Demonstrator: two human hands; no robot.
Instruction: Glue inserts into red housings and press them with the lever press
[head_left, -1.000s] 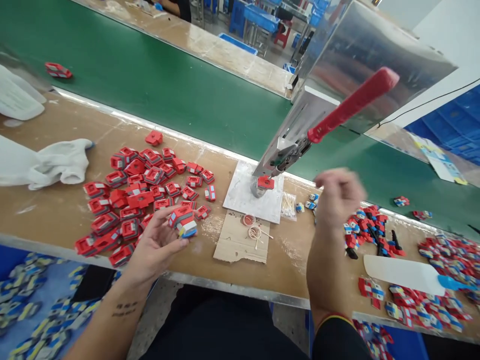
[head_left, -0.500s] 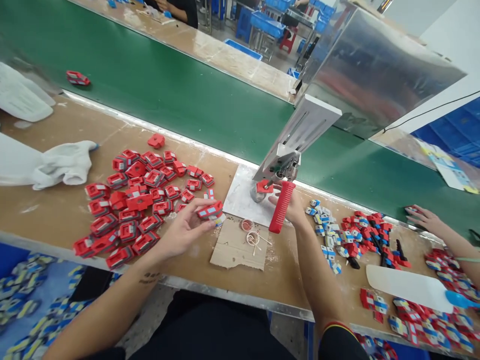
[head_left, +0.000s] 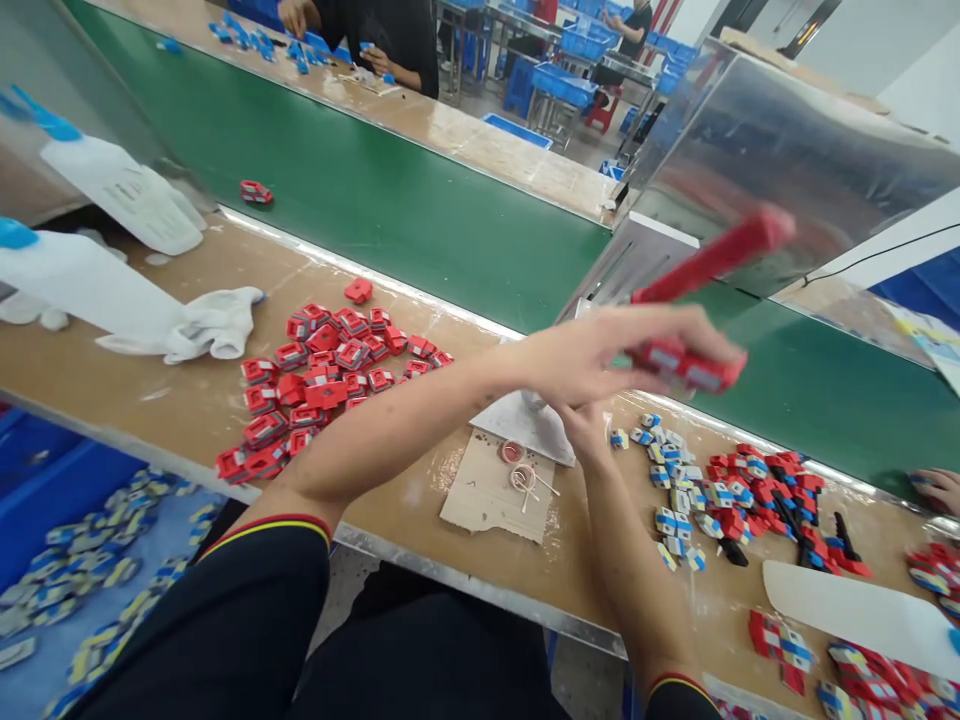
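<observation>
My left hand (head_left: 600, 350) is stretched across to the right, blurred, with its fingers closed around a red toy vehicle part (head_left: 694, 368) with pale windows. Beneath it is my right hand (head_left: 589, 428), near the base of a hand press; its fingers are hidden behind my left hand. The press has a slotted metal column (head_left: 649, 255) and a red lever handle (head_left: 720, 255), which points up to the right. The lower half of the press is covered by my left hand. A cardboard piece (head_left: 480, 500) with a small red dish (head_left: 513, 452) and cotton swabs (head_left: 527, 490) lies before it.
Many red parts (head_left: 322, 390) are heaped on the left of the table. To the right lie white-blue parts (head_left: 675, 480) and red ones (head_left: 750, 490). Behind runs a green conveyor belt (head_left: 420, 210) carrying one red part (head_left: 256, 192). A co-worker's hand (head_left: 937, 488) rests at far right.
My left hand has swung from the left of the press across to its right, carrying the red part. The red lever has gone from hanging down to pointing up. The view has shifted left.
</observation>
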